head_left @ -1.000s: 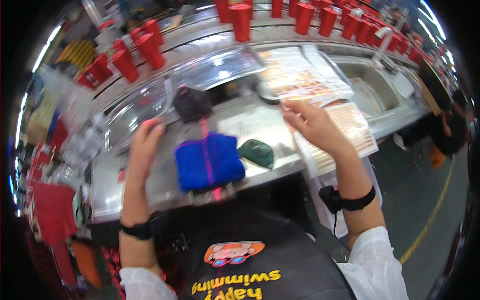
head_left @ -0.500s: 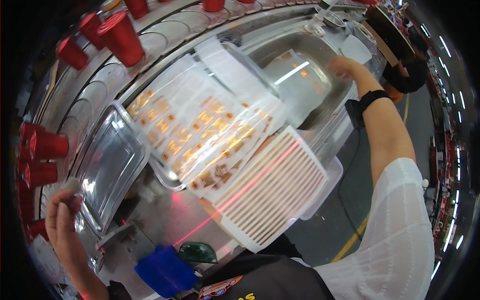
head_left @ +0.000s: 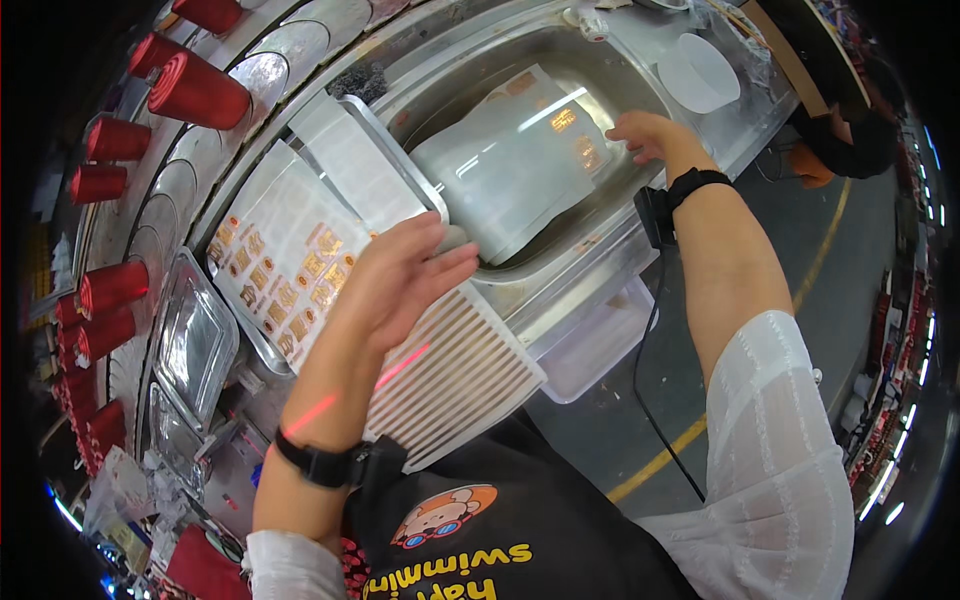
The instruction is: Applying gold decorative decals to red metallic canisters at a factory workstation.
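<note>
The right hand (head_left: 652, 136) is at the upper right, fingers loosely curled beside the right end of a sheet (head_left: 500, 180); I cannot tell whether they touch or hold it. The left hand (head_left: 398, 275), near mid-frame, has its fingers stretched nearly straight, with a grey lump (head_left: 453, 241) at their upper side; whether it is gripped or worn on a finger is unclear.

The sheet, thin and partly see-through, lies slightly bowed in the sink (head_left: 572, 266), upper centre. Below and left of it are a slatted rack (head_left: 470, 350), partly behind the left forearm, and other sheets (head_left: 275, 215). Farther out: a white bowl (head_left: 698, 75) at the upper right, a pale bin (head_left: 592, 352) right of centre, metal trays (head_left: 197, 335) and red cups (head_left: 200, 90) at the left.

The sheet looks limp and slick, so pulling at one corner might crease or tear it, or let it slide back.

Gold marks dot the sheets, too small to make out; yellow lettering runs upside down under a cartoon on the black apron (head_left: 455, 530). No brand is evident.
</note>
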`<action>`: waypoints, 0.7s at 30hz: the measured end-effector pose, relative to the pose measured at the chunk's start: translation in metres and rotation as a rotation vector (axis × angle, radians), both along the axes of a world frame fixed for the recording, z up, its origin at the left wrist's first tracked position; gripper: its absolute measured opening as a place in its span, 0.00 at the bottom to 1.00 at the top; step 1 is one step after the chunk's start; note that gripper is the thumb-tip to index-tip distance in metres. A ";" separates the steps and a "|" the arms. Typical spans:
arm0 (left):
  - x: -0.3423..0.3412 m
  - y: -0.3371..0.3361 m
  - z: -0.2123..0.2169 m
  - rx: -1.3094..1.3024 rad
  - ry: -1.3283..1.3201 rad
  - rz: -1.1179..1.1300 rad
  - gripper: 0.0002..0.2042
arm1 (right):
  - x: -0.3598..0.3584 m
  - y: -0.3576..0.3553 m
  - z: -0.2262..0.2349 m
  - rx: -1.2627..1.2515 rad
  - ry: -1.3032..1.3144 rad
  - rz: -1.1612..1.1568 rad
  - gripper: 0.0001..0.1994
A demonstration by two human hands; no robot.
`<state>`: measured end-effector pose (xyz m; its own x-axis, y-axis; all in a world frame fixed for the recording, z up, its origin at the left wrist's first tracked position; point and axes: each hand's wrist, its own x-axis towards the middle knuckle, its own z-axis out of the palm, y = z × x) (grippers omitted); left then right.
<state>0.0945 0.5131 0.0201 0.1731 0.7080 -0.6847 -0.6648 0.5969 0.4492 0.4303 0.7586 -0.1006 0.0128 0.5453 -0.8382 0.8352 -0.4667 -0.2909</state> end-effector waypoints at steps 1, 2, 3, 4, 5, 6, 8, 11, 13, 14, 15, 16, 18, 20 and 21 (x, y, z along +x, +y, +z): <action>0.016 0.016 -0.013 -0.112 0.030 0.048 0.26 | 0.000 0.003 -0.006 -0.008 0.006 0.006 0.28; 0.031 0.028 -0.023 -0.225 0.057 0.093 0.27 | 0.002 0.004 -0.012 0.004 -0.004 0.003 0.29; 0.043 0.036 -0.031 -0.232 0.064 0.099 0.27 | 0.002 0.007 -0.017 0.018 -0.011 0.002 0.30; 0.055 0.042 -0.039 -0.220 0.117 0.075 0.30 | 0.005 0.012 -0.022 0.014 -0.010 0.005 0.30; 0.064 0.048 -0.047 -0.208 0.171 0.052 0.33 | 0.007 0.016 -0.026 -0.008 -0.008 0.049 0.32; 0.070 0.054 -0.059 -0.217 0.172 0.056 0.33 | 0.008 0.020 -0.032 -0.033 -0.007 0.095 0.33; 0.078 0.066 -0.075 -0.273 0.305 -0.036 0.38 | 0.005 0.026 -0.045 -0.042 -0.049 0.111 0.33; 0.085 0.077 -0.083 -0.378 0.380 -0.042 0.41 | -0.010 0.030 -0.054 -0.055 -0.113 0.161 0.33; 0.092 0.083 -0.091 -0.433 0.403 -0.016 0.40 | -0.001 0.035 -0.067 -0.059 -0.151 0.185 0.33; 0.096 0.087 -0.096 -0.482 0.426 0.010 0.40 | 0.001 0.035 -0.075 -0.015 -0.120 0.203 0.32; 0.098 0.089 -0.107 -0.484 0.422 0.010 0.40 | 0.005 0.038 -0.082 0.031 -0.089 0.224 0.31; 0.093 0.087 -0.121 -0.512 0.497 0.055 0.39 | -0.005 0.039 -0.080 0.030 -0.080 0.235 0.31; 0.087 0.086 -0.149 -0.546 0.575 0.108 0.39 | -0.027 0.036 -0.078 0.032 -0.080 0.159 0.24; 0.083 0.085 -0.165 -0.639 0.793 0.079 0.38 | -0.041 0.037 -0.068 0.052 -0.065 0.257 0.24; 0.088 0.088 -0.170 -0.638 0.788 0.069 0.38 | -0.033 0.039 -0.069 0.077 -0.072 0.334 0.25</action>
